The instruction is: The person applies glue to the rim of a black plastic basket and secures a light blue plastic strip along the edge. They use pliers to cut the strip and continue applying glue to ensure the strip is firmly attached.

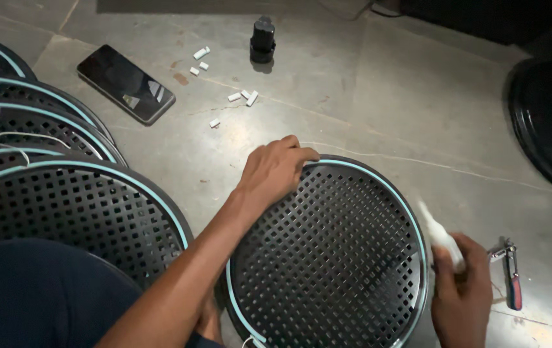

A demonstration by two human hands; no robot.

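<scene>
Round black perforated panel with a pale blue strip along its rim, flat on the concrete floor between both hands, pinned at its far edge by left hand, fingers curled and pressed onto the strip, probably to seat it there. Right hand closed around a blurred white object at the near right rim. Just right of that grip, red-handled pliers; left of the pinning hand, stacked matching panels; beyond it, phone, small white pieces, black battery pack.

A smartphone is lying flat on the grey concrete floor at the upper left, set at a slant; its rectangular screen is showing dark and glossy, catching pale reflections near the lower end; no packages, labels or signs are showing anywhere else.
</scene>
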